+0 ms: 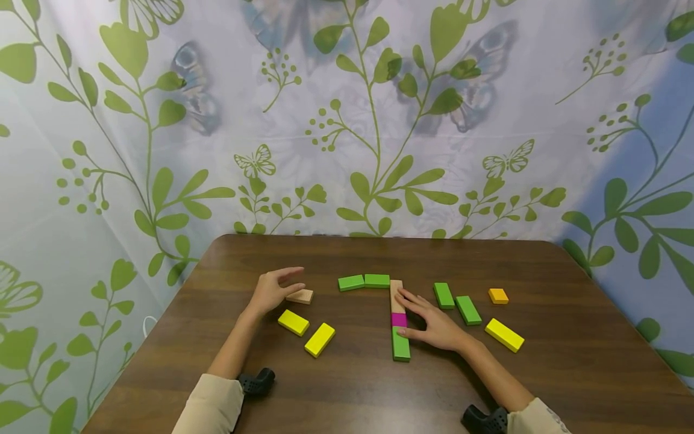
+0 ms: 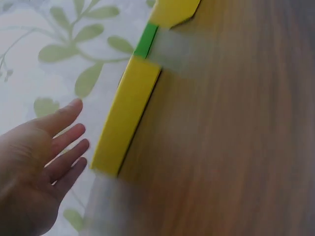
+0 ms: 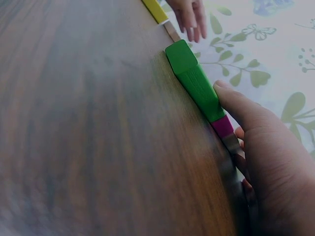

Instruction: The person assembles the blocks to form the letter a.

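My left hand [image 1: 271, 292] hovers at a plain wooden block [image 1: 301, 296], fingers extended and slightly bent with nothing in them. In the left wrist view, a yellow block [image 2: 127, 110] is beside that hand, apart from it. My right hand [image 1: 436, 325] rests along an upright line of blocks: a plain wooden block [image 1: 396, 293] at the far end, a magenta block [image 1: 399, 319] in the middle, a green block [image 1: 400, 346] nearest me. Its thumb touches the green block's side and its fingers, rather straight, reach the wooden one. The right wrist view partly hides the far blocks.
Two green blocks [image 1: 376, 281] lie end to end left of the line's top. Two yellow blocks [image 1: 320, 340] lie near the left hand. Right of the right hand are two more green blocks [image 1: 468, 310], an orange block [image 1: 498, 296] and a yellow block [image 1: 504, 335] on the brown table [image 1: 347, 392].
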Demonstrator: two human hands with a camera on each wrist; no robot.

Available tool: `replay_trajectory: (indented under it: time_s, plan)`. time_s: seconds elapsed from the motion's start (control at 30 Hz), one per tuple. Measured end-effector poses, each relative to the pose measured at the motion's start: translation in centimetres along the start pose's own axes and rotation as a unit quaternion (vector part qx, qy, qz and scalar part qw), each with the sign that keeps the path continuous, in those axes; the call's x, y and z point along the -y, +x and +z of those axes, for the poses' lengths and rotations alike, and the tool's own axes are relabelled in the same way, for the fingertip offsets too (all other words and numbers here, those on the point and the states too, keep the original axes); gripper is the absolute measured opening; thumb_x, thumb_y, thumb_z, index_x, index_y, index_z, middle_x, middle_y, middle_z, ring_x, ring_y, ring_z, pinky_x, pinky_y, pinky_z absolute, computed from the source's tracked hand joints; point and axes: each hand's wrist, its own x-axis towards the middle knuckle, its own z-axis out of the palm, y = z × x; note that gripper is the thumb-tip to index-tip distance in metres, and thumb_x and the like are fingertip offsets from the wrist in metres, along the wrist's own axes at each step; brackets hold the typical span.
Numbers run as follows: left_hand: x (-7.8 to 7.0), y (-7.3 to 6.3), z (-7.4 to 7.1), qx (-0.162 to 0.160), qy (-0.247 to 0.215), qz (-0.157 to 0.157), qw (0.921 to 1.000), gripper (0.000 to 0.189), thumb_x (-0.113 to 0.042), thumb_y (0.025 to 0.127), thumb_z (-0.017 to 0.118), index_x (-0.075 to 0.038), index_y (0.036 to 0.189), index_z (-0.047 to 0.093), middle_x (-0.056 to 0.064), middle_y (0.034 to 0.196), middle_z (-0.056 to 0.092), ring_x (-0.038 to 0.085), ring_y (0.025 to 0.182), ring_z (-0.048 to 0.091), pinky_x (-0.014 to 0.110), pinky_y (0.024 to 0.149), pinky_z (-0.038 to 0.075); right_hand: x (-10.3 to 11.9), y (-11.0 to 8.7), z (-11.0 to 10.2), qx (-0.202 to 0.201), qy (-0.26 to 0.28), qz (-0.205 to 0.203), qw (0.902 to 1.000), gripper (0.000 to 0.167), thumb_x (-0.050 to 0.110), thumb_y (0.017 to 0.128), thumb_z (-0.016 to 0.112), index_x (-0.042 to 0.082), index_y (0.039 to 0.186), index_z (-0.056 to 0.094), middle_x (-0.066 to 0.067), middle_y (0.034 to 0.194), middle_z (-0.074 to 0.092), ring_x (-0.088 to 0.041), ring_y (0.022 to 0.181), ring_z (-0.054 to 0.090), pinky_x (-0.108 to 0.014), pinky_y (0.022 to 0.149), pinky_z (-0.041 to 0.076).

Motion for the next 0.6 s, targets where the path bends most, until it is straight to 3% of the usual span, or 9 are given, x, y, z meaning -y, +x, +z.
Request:
replay_trajectory:
  time_s: [0.27,0.43,0.6]
  plan:
    - [2.3,-1.2,-1.6,0.038,0.003,-0.041,0.9984,0.048,-0.026,0.08,0.072,-0.006,0.122,0.06,0.008,0.118,0.062,0.024,0.11,0.056,0.039,0.091,0.045,0.2,0.1,-0.2,0.002,0.005,0.003,1.0,0.078,0.052,0.081,0.063,0.02,0.145,0.032,0.001,0.152,0.02,-0.039,0.134,0.02,-0.061,0.101,0.023]
    - [2.7,-1.7,-1.7,0.077,-0.011,-0.031,0.9965,0.049,-0.028,0.08,0.072,-0.008,0.123,0.06,0.01,0.122,0.059,0.028,0.116,0.051,0.046,0.095,0.041,0.3,0.1,-0.2,0.001,0.006,0.003,1.0,0.078,0.052,0.081,0.063,0.019,0.145,0.032,0.001,0.152,0.02,-0.038,0.135,0.02,-0.06,0.102,0.022]
    - [2.8,-1.9,-1.6,0.091,-0.006,-0.031,0.9954,0.043,-0.025,0.079,0.072,-0.011,0.119,0.064,0.007,0.12,0.061,0.025,0.116,0.052,0.043,0.095,0.041,0.3,0.0,-0.2,0.004,0.002,0.006,1.0,0.079,0.053,0.081,0.062,0.02,0.145,0.032,0.001,0.152,0.02,-0.038,0.135,0.02,-0.06,0.102,0.023]
